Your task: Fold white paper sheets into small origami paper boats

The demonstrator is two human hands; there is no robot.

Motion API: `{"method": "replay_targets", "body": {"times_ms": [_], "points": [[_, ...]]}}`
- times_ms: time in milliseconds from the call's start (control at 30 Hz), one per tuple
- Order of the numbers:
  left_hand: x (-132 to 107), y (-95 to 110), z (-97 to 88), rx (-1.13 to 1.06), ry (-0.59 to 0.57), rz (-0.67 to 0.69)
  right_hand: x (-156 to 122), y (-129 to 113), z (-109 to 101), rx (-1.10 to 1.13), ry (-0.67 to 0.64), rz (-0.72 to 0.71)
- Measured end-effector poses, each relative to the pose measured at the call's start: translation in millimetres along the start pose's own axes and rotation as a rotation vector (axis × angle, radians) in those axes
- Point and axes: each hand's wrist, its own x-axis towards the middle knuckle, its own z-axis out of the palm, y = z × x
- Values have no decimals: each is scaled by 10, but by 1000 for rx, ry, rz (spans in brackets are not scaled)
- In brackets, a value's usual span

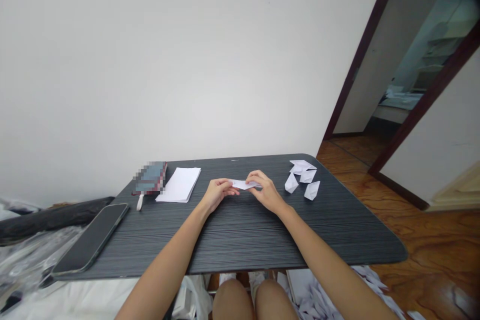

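A narrow folded strip of white paper (240, 184) is stretched between my two hands over the middle of the dark table. My left hand (218, 192) pinches its left end between thumb and fingers. At the other end, my right hand (263, 191) grips the paper with fingers curled over it. Several folded white paper pieces (311, 190) lie to the right of my right hand. Off to the left of my left hand rests a stack of white paper sheets (179, 185).
A phone (92, 240) lies at the table's left edge, behind it a pixelated dark object (150, 177) with a white strap (140, 202). The dark table (255, 240) meets a white wall (225, 60). More folded paper (318, 302) is piled below the table, right of my knees.
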Motion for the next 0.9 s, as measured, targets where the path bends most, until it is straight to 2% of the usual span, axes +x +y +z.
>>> {"method": "replay_targets", "body": {"times_ms": [67, 200, 267, 500, 767, 900], "points": [[4, 15, 1, -2, 26, 17, 7, 16, -45, 91, -10, 48], [11, 34, -7, -3, 45, 26, 22, 72, -193, 439, -58, 227], [8, 35, -12, 7, 47, 25, 27, 88, -262, 523, -89, 293], [-33, 60, 17, 84, 26, 19, 36, 66, -324, 580, -167, 406], [-60, 83, 36, 189, -44, 114, 10, 56, -396, 699, -310, 509], [-93, 104, 54, 285, -97, 134, 1, 56, -394, 672, -329, 541]]}}
